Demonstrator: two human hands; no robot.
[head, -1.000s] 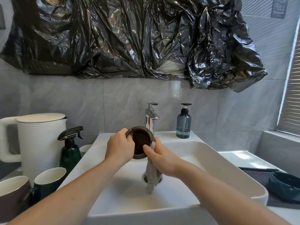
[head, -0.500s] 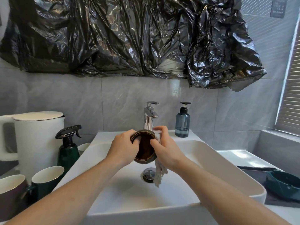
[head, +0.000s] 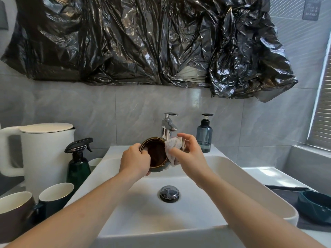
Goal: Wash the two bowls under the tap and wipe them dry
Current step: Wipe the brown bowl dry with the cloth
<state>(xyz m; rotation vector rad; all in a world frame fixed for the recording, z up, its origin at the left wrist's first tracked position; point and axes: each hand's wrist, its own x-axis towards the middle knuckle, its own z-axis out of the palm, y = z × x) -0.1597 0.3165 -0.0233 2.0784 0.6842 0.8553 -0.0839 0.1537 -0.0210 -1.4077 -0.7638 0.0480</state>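
A small bowl, dark brown inside and teal outside, is tilted on its side over the white sink, its opening facing me. My left hand grips its left rim and underside. My right hand presses a bunched white cloth against the bowl's right rim. The chrome tap stands just behind the bowl; no water shows. A second bowl, teal, rests on a dark mat at the far right.
Left of the sink stand a white kettle, a green spray bottle and several cups. A blue soap dispenser is right of the tap. The drain plug sits mid-basin. Black plastic sheeting hangs above.
Both hands have lifted the bowl higher over the basin. The cloth, hanging down toward the drain a second ago, is now gathered up against the bowl's right rim.
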